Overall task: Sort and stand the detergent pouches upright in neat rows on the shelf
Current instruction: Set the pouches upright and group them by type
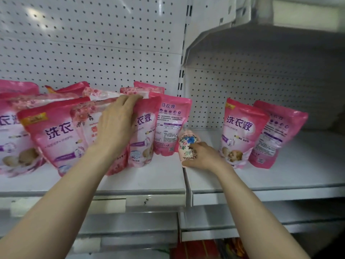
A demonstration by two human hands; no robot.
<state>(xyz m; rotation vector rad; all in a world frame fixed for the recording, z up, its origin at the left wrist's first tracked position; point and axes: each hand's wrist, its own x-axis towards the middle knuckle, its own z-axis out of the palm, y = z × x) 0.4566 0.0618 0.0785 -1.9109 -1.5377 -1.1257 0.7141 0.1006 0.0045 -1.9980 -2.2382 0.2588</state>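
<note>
Several pink detergent pouches stand crowded on the left shelf (153,180). My left hand (116,124) grips the top edge of a pale floral pouch (87,126) in the front row, between a pink pouch (56,135) and another pink pouch (143,139). A pouch (170,126) with its back label facing out stands at that group's right end. My right hand (203,156) holds a small floral pouch (186,146) lying on the shelf at the joint between the two shelf sections. Two more pink pouches, one facing front (240,133) and one facing back (274,135), lean on the right shelf.
A white pegboard back panel (93,43) rises behind the shelves. The right shelf section (308,165) lies bare beyond the two pouches, under a shadowed upper shelf (280,28). Lower shelves (130,227) run below, with colourful packaging (205,249) at the bottom.
</note>
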